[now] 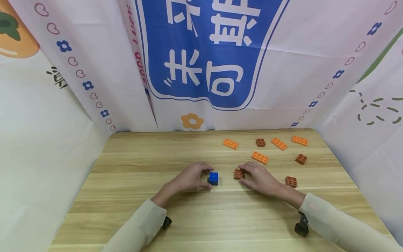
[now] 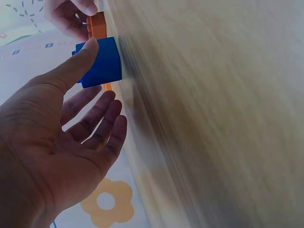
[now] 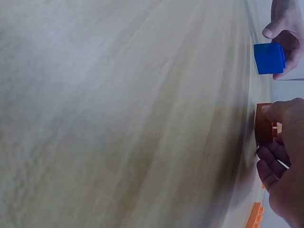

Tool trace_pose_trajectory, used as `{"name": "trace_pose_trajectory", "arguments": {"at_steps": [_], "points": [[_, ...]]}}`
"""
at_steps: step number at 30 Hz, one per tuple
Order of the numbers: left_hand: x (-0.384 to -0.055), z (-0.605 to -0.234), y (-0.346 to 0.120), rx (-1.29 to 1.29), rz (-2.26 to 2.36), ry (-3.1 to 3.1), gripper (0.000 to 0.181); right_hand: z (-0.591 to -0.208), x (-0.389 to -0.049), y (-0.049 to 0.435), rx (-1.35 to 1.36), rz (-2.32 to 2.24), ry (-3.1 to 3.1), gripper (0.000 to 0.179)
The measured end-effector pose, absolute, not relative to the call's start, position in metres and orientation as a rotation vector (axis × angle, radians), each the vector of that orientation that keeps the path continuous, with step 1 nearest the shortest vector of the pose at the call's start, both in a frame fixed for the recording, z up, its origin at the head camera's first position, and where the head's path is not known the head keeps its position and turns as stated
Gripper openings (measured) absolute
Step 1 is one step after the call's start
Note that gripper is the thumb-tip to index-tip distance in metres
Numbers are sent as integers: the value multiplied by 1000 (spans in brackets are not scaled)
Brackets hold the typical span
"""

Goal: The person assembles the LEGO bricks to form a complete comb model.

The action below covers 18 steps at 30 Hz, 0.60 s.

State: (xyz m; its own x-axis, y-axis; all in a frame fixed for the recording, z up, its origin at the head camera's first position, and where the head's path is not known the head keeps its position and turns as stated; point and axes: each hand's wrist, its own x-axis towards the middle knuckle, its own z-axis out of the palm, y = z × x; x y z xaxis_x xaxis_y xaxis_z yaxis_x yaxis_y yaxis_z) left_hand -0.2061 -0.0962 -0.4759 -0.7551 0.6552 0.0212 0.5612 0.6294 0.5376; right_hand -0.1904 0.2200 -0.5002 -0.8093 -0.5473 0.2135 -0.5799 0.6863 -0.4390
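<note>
On the wooden table, a blue toy building brick [image 1: 213,178] stands between the spread thumb and fingers of my left hand [image 1: 192,176]. The right wrist view shows a gap between that thumb and the blue brick [image 3: 269,58]; the left wrist view has the thumb overlapping the brick [image 2: 107,64], fingers loosely bent. To the right, my right hand [image 1: 259,177] pinches a reddish-brown studded brick [image 1: 238,174], thumb on the near side and index finger on the far side. In the right wrist view the thumb lies against this brown brick [image 3: 263,124].
Thin orange bricks [image 1: 260,157] and several loose brown bricks [image 1: 291,181] lie at the right and back right. One orange brick [image 1: 231,144] sits farther back, near the middle. A printed cloth [image 1: 126,105] hangs behind the table [image 1: 141,157] and at both sides.
</note>
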Motion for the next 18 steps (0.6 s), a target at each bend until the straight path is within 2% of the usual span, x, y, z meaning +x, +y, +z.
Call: {"name": "trace_pose_trajectory", "arguments": {"at_steps": [7,18], "points": [[-209,-480,-94,946,871,2635,49,-501,-191,219,934,809,-2797,43],[-207,-479,-94,922,933,2609,33,-503,-192,216,957,816,-2770,39]]}}
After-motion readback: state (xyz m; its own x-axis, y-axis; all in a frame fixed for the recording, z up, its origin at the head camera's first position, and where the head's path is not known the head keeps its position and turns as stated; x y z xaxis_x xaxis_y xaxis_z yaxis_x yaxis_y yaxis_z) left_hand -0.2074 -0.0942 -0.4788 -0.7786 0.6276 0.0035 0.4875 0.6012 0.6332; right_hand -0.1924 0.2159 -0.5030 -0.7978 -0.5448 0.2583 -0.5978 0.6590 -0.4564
